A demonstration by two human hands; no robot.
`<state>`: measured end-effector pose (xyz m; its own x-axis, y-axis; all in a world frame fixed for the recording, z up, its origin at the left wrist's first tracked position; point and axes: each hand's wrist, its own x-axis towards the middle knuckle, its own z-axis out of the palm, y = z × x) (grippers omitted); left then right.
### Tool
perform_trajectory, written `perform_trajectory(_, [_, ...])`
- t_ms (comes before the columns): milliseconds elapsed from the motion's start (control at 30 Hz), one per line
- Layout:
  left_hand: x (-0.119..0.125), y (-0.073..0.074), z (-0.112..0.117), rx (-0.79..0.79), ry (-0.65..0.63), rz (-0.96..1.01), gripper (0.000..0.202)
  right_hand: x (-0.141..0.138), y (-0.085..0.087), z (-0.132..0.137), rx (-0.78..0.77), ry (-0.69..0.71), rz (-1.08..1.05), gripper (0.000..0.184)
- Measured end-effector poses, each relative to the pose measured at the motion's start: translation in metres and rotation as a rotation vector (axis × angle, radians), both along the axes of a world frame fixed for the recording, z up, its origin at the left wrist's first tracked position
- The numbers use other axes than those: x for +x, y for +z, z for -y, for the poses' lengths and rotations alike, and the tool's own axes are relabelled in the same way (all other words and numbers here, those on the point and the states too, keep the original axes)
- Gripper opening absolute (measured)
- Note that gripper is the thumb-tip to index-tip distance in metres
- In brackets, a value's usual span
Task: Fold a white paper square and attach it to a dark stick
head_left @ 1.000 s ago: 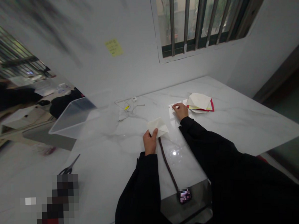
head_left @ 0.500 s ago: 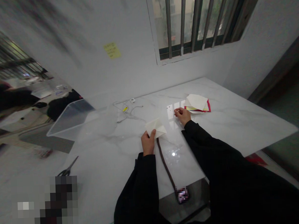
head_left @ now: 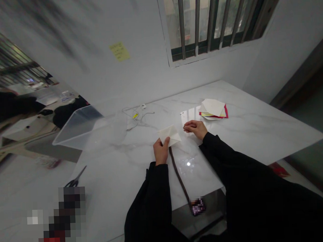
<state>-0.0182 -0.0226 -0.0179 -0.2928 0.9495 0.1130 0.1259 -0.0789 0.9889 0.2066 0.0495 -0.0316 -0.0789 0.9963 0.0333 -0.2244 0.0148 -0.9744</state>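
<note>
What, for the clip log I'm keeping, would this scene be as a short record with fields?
Left hand: holds folded cream paper
Right hand: pinched; anything held is too small to tell
Beyond right hand: paper stack, with red and yellow edges
Toward wall: yellow-tagged cable
Left side: scissors, clear plastic bin
On wall: yellow note
Surface: white marbled table

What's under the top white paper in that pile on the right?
Under the top paper, a red edge and a yellow edge poke out, with some more white paper. Everything else there is covered, so I can't see it.
</note>
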Motion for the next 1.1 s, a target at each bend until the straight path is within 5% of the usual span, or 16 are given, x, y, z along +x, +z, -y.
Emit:
perform_trajectory(233, [0.009,0.006,0.004,0.029,-0.05,0.009,0.045,-0.02,0.003,0.031,0.28,0.063,0.188,0.033])
perform_trajectory(500, [0.02,0.017,0.011,0.056,-0.058,-0.057,0.043,-0.03,0.004,0.038,0.405,0.124,0.259,0.023])
perform_trajectory(1100, [0.024,0.011,0.008,0.05,-0.11,-0.02,0.045,-0.028,0.004,0.038,0.375,0.076,0.334,0.022])
